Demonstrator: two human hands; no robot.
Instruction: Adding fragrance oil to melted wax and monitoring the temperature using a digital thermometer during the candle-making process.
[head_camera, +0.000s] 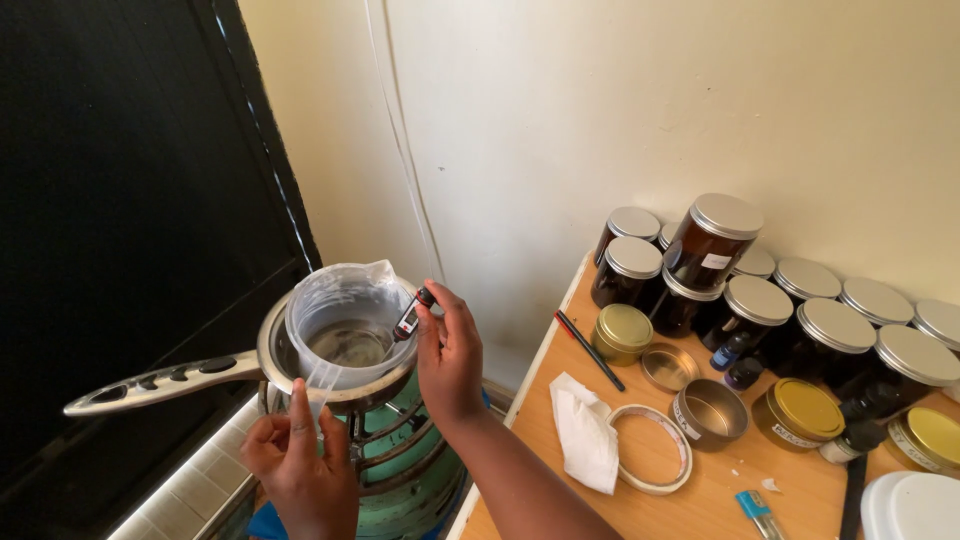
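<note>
Right hand is pinched shut around a small black-and-red probe thermometer, its tip dipping into the clear plastic container of pale liquid that sits inside the steel saucepan. Left hand, just below the saucepan's rim, has its fingers closed on the container's plastic edge. To the right of the saucepan, a wooden tabletop carries amber jars, gold tins and a white cloth.
</note>
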